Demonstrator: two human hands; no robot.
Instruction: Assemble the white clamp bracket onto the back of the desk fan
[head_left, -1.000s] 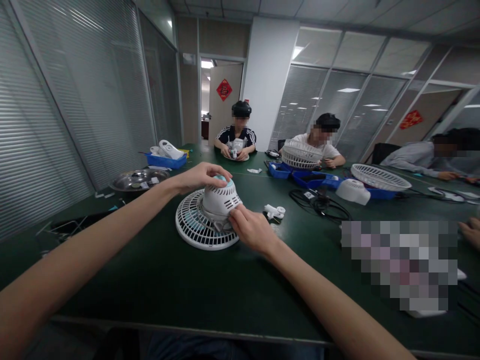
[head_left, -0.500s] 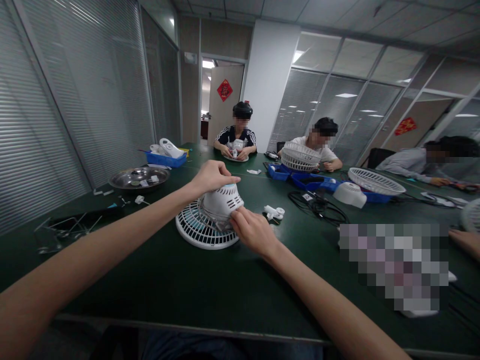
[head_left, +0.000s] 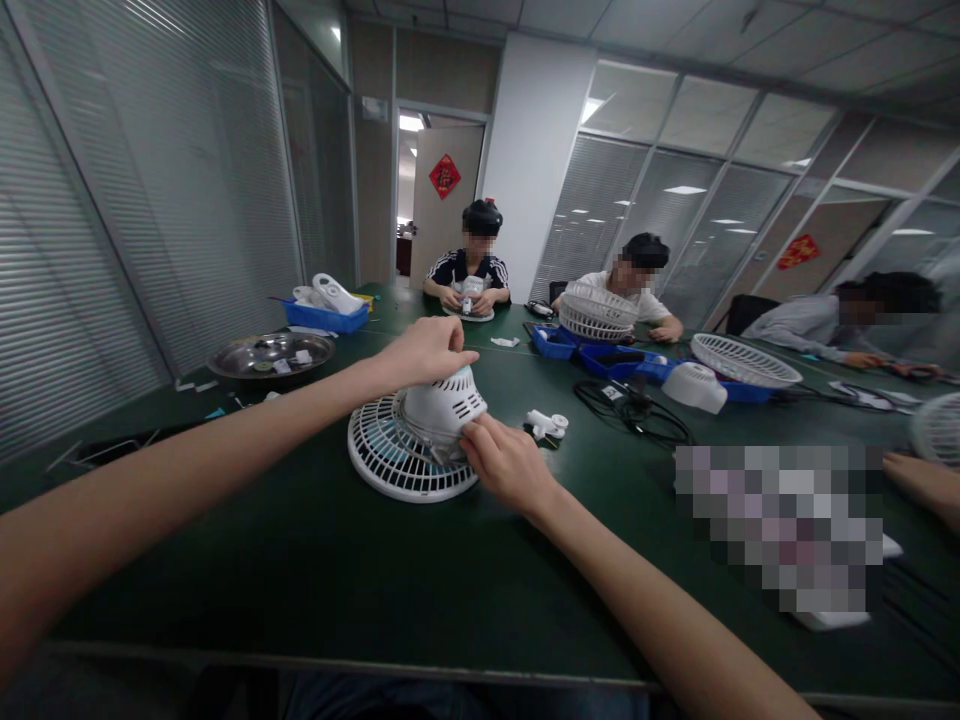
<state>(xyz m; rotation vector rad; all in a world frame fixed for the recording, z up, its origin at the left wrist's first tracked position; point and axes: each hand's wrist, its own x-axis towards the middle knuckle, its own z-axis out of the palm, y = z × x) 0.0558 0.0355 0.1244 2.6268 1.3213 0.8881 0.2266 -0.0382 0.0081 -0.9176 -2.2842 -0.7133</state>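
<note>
A white fan motor housing with vent slots stands on a round white fan grille, which lies flat on the table. My left hand is curled over the top of the housing. A bit of light blue shows beneath it, but whatever its fingers close on is hidden. Lower down, my right hand grips the rim of the housing on its right side, thumb and fingers pressed together. To the right of the grille lies a small white plastic fan joint.
A steel bowl with small parts sits left, before a blue tray of white parts. Black cables, blue bins and more grilles lie right. Co-workers sit across; a person's hand shows at the right edge.
My left forearm and wrist have shifted slightly, with the hand still on top of the housing. The right hand keeps its grip. The whole view has moved a little.
</note>
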